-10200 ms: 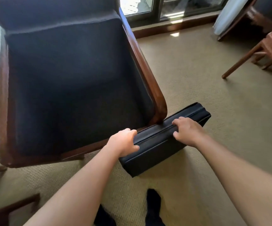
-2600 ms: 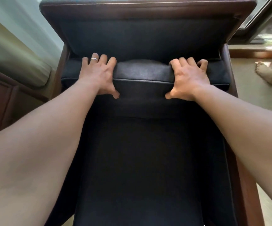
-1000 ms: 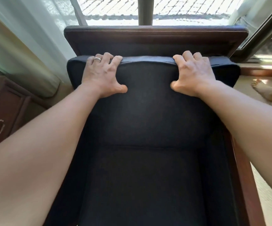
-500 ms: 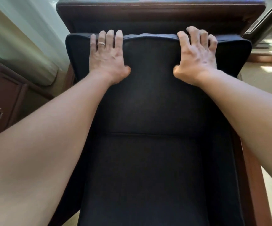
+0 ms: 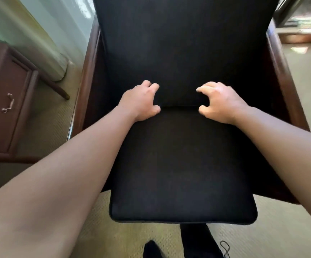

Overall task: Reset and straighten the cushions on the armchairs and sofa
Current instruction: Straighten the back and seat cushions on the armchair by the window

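A person's left hand (image 5: 140,101) and right hand (image 5: 219,102) hover with loosely curled fingers, grasping nothing, above the seam where the upright back cushion (image 5: 182,45) meets the seat cushion (image 5: 182,164) in a wooden armchair (image 5: 281,77).

Black seat cushion (image 5: 182,164) and back cushion (image 5: 184,43), dark reddish-brown wood armrest (image 5: 285,75), beige dotted-weave carpet (image 5: 44,116), brown drawer cabinet (image 5: 0,101).
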Demonstrator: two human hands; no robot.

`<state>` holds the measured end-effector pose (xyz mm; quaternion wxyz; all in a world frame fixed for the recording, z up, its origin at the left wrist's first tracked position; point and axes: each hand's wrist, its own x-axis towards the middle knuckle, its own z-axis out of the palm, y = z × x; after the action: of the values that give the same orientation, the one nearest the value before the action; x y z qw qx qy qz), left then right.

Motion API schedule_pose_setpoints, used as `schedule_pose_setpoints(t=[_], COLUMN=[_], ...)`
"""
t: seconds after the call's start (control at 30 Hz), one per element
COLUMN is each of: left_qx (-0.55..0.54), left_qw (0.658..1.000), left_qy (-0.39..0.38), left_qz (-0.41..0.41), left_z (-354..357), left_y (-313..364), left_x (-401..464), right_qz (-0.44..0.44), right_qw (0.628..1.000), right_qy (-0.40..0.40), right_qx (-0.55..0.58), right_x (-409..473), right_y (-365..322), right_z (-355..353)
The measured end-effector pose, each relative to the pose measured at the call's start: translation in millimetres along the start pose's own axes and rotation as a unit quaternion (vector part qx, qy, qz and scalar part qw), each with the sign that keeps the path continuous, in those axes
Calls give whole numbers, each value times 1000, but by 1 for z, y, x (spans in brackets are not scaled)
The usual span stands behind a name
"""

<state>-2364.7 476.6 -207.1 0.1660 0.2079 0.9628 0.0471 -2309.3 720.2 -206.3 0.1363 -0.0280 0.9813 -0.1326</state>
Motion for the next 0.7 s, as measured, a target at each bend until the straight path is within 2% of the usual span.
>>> schedule_pose_setpoints(t=[0.23,0.4,0.7], left_qx=[-15,3,68], left_qw=[995,987,984], left_qy=[-93,-149,-150], left_qz=[33,60,70], left_z=[66,126,244], left_y=[19,35,33], left_x=[-109,-166,-219], right_qz=[53,58,57], right_qw=[993,981,966], right_qy=[-105,-183,-225], right_qx=[27,10,-112], right_x=[-114,-178,-235], right_y=[-34,-48,-16], right_z=[78,127,218])
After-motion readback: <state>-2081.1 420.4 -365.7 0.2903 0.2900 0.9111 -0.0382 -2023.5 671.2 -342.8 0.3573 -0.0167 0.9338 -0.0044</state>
